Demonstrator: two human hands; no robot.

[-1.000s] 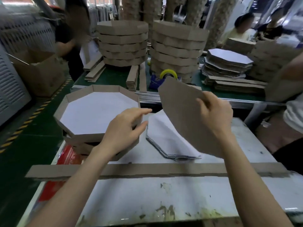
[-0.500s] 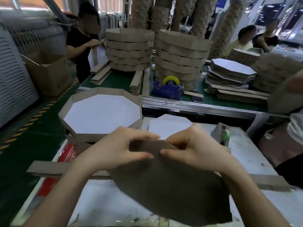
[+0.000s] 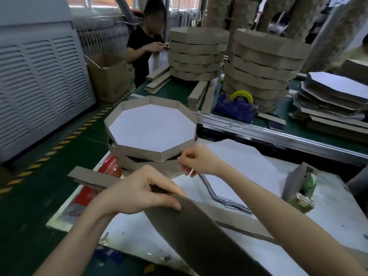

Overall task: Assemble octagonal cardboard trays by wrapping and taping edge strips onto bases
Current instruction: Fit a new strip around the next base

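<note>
**Cardboard base point(image 3: 199, 232) being gripped over the worktable**

Cardboard base, brown side up, is tilting above the white table point(image 3: 328, 226) while the left hand point(image 3: 137, 194) is gripping its far edge. Just beyond the base, the right hand point(image 3: 201, 161) is hovering with fingers curled; whether it is pinching anything cannot be told. An edge strip point(image 3: 91, 177) is lying under the base, and finished trays point(image 3: 139, 151) are sitting stacked beyond the base.

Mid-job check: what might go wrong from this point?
The left hand alone grips the brown base by one edge and it curves; it may crease. The right hand is close beside the stacked trays, whose top tray sits askew; a bump might shift it.
</note>
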